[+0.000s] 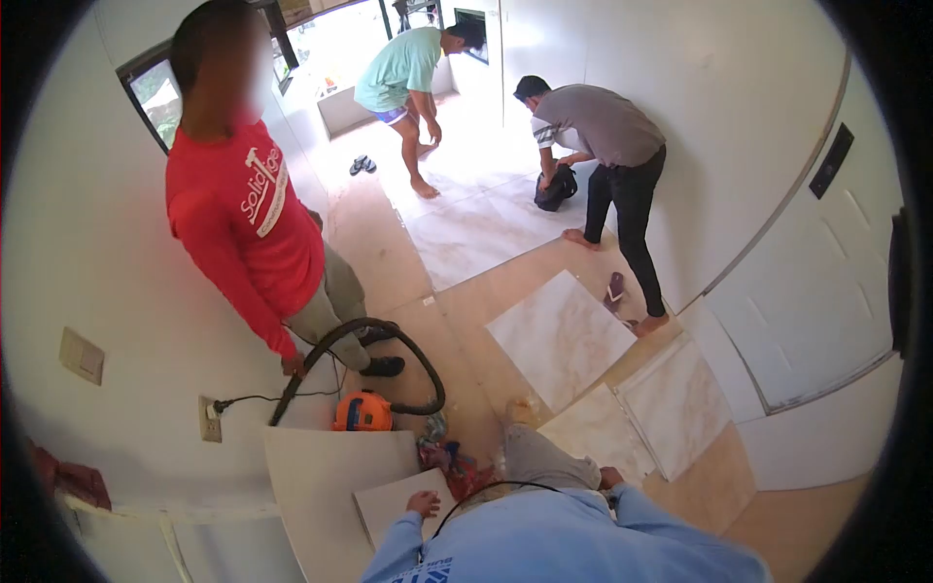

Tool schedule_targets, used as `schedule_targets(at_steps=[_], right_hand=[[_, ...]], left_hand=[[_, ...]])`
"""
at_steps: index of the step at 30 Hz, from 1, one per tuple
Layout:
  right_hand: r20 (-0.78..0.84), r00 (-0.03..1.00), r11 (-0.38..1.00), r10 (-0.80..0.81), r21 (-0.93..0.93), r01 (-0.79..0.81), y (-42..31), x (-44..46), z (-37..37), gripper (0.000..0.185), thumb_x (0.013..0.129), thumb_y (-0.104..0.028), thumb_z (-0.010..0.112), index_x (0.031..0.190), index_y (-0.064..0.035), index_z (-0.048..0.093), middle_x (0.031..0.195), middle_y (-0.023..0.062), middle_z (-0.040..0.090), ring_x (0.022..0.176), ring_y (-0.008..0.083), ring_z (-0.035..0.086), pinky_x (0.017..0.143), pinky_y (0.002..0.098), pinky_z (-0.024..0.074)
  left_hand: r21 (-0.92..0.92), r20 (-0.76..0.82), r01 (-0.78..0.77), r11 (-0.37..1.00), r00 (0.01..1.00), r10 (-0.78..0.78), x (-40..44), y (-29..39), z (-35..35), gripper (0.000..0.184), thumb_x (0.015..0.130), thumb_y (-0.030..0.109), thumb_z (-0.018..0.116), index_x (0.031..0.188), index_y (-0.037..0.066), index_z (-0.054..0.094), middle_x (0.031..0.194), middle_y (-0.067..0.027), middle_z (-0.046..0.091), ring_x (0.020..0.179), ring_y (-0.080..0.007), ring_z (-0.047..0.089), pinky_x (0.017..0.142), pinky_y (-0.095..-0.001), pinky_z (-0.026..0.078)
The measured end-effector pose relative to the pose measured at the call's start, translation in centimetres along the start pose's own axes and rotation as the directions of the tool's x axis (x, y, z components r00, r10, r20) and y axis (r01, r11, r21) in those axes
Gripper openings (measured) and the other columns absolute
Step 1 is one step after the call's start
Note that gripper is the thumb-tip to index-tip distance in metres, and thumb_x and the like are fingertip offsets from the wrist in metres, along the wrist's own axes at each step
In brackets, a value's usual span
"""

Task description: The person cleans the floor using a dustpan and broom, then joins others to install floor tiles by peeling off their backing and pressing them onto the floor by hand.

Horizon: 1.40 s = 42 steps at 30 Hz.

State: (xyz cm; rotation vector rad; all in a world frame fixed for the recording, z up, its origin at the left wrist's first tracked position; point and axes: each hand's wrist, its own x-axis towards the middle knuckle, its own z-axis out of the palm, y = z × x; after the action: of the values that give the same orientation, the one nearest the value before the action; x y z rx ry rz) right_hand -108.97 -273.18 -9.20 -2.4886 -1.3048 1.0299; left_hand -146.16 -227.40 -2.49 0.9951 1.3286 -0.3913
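Marbled tile (561, 340), squarish and pale, lies on the wooden floor to the right of the orange vacuum (363, 412). Two more pieces, a cream tile (598, 434) and a veined tile (675, 408), lie farther right of the vacuum, nearer the person in the blue top (544, 539). That person's left hand (423, 503) is on the near side of the vacuum, by a small pale board (403, 500), fingers loosely bent and nothing seen in them; whether it touches the board, I can't tell. The right hand (610, 478) is beside the grey-clad knee, near the cream tile, and I can't make out whether it is open or closed.

Just behind the vacuum stands someone in a red shirt (248, 223), one hand at the black hose (428, 360). Red plastic (466, 476) lies crumpled close to the vacuum, on its near right side. Well beyond the vacuum, a person in a green shirt (403, 73) bends low, and a person in a grey shirt (603, 126) stoops with both hands at a black bag (555, 187).
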Motion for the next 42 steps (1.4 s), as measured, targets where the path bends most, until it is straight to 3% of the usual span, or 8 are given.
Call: schedule_targets(at_steps=[5, 10, 13, 18, 28, 37, 41, 42], right_hand=[[0.068, 0.997, 0.999, 0.040, 0.022, -0.042, 2.1, 10.6, -2.9, 0.035, 0.082, -0.039, 0.061, 0.103, -0.0130, 0.071, 0.104, 0.0195, 0.069, 0.091, 0.0363, 0.067, 0.077, 0.0468, 0.0541], [-0.125, 0.989, 0.950, 0.076, 0.309, -0.034, 3.4, 21.2, -9.6, 0.035, 0.086, -0.037, 0.061, 0.089, -0.0039, 0.071, 0.088, 0.0183, 0.071, 0.081, 0.0298, 0.070, 0.068, 0.0437, 0.0549], [0.288, 0.866, 0.307, 0.410, 0.850, -0.428, 0.1, 26.0, -19.6, 0.031, 0.088, -0.032, 0.062, 0.099, -0.0042, 0.068, 0.087, 0.0153, 0.071, 0.074, 0.0252, 0.069, 0.059, 0.0397, 0.0541], [0.305, 0.841, 0.327, 0.446, 0.819, -0.471, -2.3, 33.1, -33.1, 0.032, 0.090, -0.033, 0.062, 0.108, -0.0067, 0.062, 0.086, 0.0114, 0.069, 0.065, 0.0186, 0.064, 0.051, 0.0347, 0.0498], [0.421, 0.819, 0.396, 0.391, 0.726, -0.562, -4.1, 41.6, -34.2, 0.038, 0.093, -0.037, 0.059, 0.116, -0.0073, 0.063, 0.096, 0.0124, 0.071, 0.070, 0.0204, 0.067, 0.055, 0.0372, 0.0518], [0.637, 0.669, 0.545, 0.382, 0.430, -0.720, -4.9, 47.8, -36.9, 0.046, 0.096, -0.043, 0.051, 0.123, -0.0063, 0.061, 0.116, 0.0136, 0.069, 0.091, 0.0257, 0.069, 0.069, 0.0427, 0.0543], [0.638, 0.634, 0.516, 0.437, 0.400, -0.758, -6.6, 53.6, -40.7, 0.045, 0.096, -0.042, 0.052, 0.121, -0.0065, 0.061, 0.113, 0.0131, 0.070, 0.088, 0.0239, 0.069, 0.069, 0.0429, 0.0543], [0.633, 0.629, 0.514, 0.451, 0.391, -0.763, -7.8, 55.3, -42.0, 0.044, 0.096, -0.042, 0.052, 0.121, -0.0066, 0.061, 0.112, 0.0129, 0.070, 0.087, 0.0234, 0.069, 0.069, 0.0429, 0.0542]], left_hand=[[0.436, -0.095, -0.134, 0.890, 0.976, 0.194, 1.9, -2.5, -0.3, 0.039, 0.093, 0.039, 0.061, 0.115, 0.007, 0.067, 0.104, -0.0109, 0.071, 0.096, -0.0256, 0.067, 0.077, -0.0398, 0.056], [0.408, -0.073, -0.202, 0.890, 0.965, 0.252, 2.0, 5.4, 0.2, 0.039, 0.093, 0.040, 0.060, 0.111, 0.006, 0.069, 0.104, -0.0117, 0.071, 0.099, -0.0266, 0.067, 0.082, -0.0390, 0.054], [0.025, -0.198, -0.042, 0.999, 0.979, 0.046, 3.2, 12.4, 1.0, 0.040, 0.094, 0.034, 0.059, 0.118, 0.002, 0.063, 0.103, -0.0128, 0.070, 0.095, -0.0279, 0.068, 0.079, -0.0417, 0.056], [-0.362, -0.192, -0.165, 0.917, 0.976, 0.100, 5.2, 27.7, 1.4, 0.039, 0.096, 0.030, 0.061, 0.124, 0.004, 0.055, 0.110, -0.0126, 0.064, 0.091, -0.0243, 0.064, 0.072, -0.0399, 0.056], [0.026, -0.232, -0.459, 0.888, 0.861, 0.452, 12.8, 31.2, 0.3, 0.035, 0.093, 0.032, 0.061, 0.105, 0.001, 0.068, 0.094, -0.0100, 0.070, 0.083, -0.0201, 0.064, 0.073, -0.0356, 0.053], [0.319, -0.195, -0.298, 0.900, 0.908, 0.370, 22.0, 37.1, -4.2, 0.047, 0.092, 0.043, 0.060, 0.110, 0.001, 0.070, 0.102, -0.0124, 0.073, 0.096, -0.0191, 0.067, 0.085, -0.0332, 0.050], [-0.259, -0.121, -0.186, 0.948, 0.980, 0.159, 25.7, 45.2, -7.6, 0.036, 0.093, 0.031, 0.064, 0.116, 0.003, 0.067, 0.104, -0.0106, 0.071, 0.096, -0.0207, 0.067, 0.083, -0.0314, 0.054], [-0.082, -0.131, -0.271, 0.959, 0.957, 0.259, 27.4, 46.8, -9.4, 0.033, 0.094, 0.023, 0.064, 0.121, 0.006, 0.063, 0.106, -0.0122, 0.068, 0.092, -0.0230, 0.067, 0.077, -0.0349, 0.056]])
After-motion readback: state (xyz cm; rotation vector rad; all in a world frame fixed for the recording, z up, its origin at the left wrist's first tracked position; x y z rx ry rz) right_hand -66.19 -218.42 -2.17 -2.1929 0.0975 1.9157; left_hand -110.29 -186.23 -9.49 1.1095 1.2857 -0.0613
